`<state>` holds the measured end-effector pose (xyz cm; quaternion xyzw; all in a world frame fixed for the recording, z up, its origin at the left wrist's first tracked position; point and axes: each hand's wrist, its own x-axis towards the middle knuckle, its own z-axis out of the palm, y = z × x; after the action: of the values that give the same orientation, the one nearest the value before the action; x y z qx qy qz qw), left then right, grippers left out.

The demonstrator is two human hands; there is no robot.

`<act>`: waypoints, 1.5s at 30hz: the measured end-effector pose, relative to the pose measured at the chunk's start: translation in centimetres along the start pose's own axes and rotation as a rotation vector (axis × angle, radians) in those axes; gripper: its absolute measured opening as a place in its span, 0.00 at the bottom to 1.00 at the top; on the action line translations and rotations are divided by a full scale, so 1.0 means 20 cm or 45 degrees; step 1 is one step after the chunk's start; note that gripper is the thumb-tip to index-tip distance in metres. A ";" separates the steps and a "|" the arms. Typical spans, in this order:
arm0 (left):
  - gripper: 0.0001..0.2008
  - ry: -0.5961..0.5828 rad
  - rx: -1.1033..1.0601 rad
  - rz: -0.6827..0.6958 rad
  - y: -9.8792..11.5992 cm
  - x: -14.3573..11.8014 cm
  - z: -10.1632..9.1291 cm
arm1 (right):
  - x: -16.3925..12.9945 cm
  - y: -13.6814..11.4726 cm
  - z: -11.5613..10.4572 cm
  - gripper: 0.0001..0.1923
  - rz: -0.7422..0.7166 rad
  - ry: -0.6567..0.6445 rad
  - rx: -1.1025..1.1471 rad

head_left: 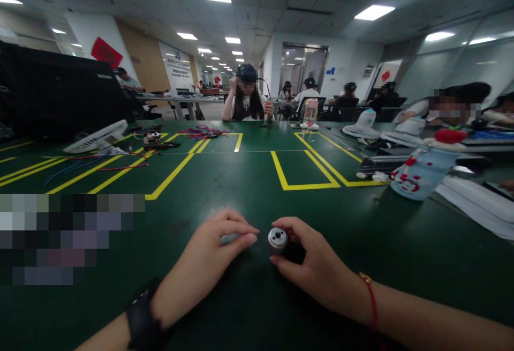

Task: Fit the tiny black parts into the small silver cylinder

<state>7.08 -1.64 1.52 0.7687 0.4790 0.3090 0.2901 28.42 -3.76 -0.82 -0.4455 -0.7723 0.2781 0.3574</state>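
Note:
Between the thumb and fingers of my right hand (317, 260) stands a small silver cylindrical motor (277, 239), upright on the green table. Its pale top face carries a dark centre and small dark holes. My left hand (219, 246) is just to the left of the motor, apart from it. Its thumb and index fingertips are pinched close together, pointing at the motor; whatever may be between them is too small to make out. A black watch is on my left wrist and a red cord bracelet on my right.
Yellow tape lines (311, 186) mark the green table (225, 179). Blue cup (421, 174) stands at right, near white fans (361, 126). Loose wires (204, 132), another white fan (96, 136) and a black monitor (60, 88) lie left. A person (249, 94) sits opposite; another leans in at right.

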 end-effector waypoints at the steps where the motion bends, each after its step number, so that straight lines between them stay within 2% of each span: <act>1: 0.09 -0.041 0.059 -0.014 -0.03 -0.01 0.01 | 0.00 0.00 0.01 0.25 -0.010 0.000 -0.027; 5: 0.08 -0.141 0.253 -0.007 -0.09 -0.02 0.06 | 0.00 0.00 0.01 0.26 -0.022 -0.035 -0.082; 8: 0.14 -0.156 0.136 0.002 -0.09 -0.03 0.03 | 0.01 0.06 -0.10 0.25 0.010 0.063 -0.140; 10: 0.18 -0.116 0.043 -0.039 -0.11 -0.04 -0.03 | 0.00 0.14 -0.25 0.25 0.087 0.248 -0.255; 14: 0.23 0.034 -0.047 -0.264 -0.23 -0.09 -0.16 | -0.10 0.38 -0.67 0.28 0.436 0.689 -0.720; 16: 0.25 0.102 -0.119 -0.352 -0.29 -0.10 -0.20 | -0.20 0.48 -0.86 0.28 0.593 0.793 -0.855; 18: 0.25 0.131 -0.185 -0.392 -0.32 -0.11 -0.21 | -0.30 0.56 -1.01 0.28 0.713 0.848 -0.934; 21: 0.26 0.127 -0.235 -0.370 -0.31 -0.10 -0.19 | -0.40 0.63 -1.12 0.27 0.826 0.832 -1.013; 24: 0.26 0.110 -0.230 -0.324 -0.29 -0.09 -0.17 | -0.40 0.62 -1.08 0.35 0.857 0.860 -1.134; 25: 0.26 0.113 -0.220 -0.319 -0.28 -0.09 -0.16 | -0.37 0.60 -1.03 0.39 0.796 0.891 -1.214; 27: 0.26 0.137 -0.190 -0.314 -0.28 -0.09 -0.16 | -0.30 0.52 -0.88 0.39 0.492 0.880 -1.349; 29: 0.26 0.161 -0.149 -0.308 -0.28 -0.09 -0.15 | -0.22 0.40 -0.67 0.30 0.065 0.662 -1.326; 31: 0.26 0.163 -0.112 -0.307 -0.27 -0.09 -0.15 | -0.13 0.26 -0.43 0.24 -0.165 0.292 -1.118; 33: 0.25 0.147 -0.105 -0.305 -0.27 -0.09 -0.15 | -0.04 0.13 -0.21 0.25 -0.220 -0.013 -0.881; 34: 0.25 0.140 -0.109 -0.302 -0.27 -0.10 -0.15 | 0.00 0.07 -0.11 0.25 -0.225 -0.107 -0.773; 36: 0.25 0.137 -0.124 -0.294 -0.28 -0.10 -0.16 | 0.07 0.00 0.02 0.19 -0.230 -0.219 -0.583; 37: 0.24 0.136 -0.129 -0.293 -0.28 -0.10 -0.16 | 0.10 -0.02 0.05 0.14 -0.237 -0.246 -0.512; 38: 0.24 0.134 -0.132 -0.295 -0.28 -0.10 -0.17 | 0.12 -0.03 0.05 0.11 -0.240 -0.265 -0.455; 40: 0.25 0.127 -0.146 -0.301 -0.29 -0.11 -0.17 | 0.15 -0.02 -0.02 0.12 -0.211 -0.209 -0.421; 42: 0.24 0.121 -0.161 -0.306 -0.29 -0.11 -0.17 | 0.14 0.01 -0.18 0.13 -0.139 0.050 -0.572; 45: 0.23 0.113 -0.150 -0.318 -0.27 -0.10 -0.17 | 0.06 0.10 -0.55 0.12 -0.002 0.607 -0.927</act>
<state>0.71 -0.99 -0.76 0.6704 0.5642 0.3317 0.3495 37.67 -0.62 4.54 -0.5936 -0.7163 -0.1232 0.3455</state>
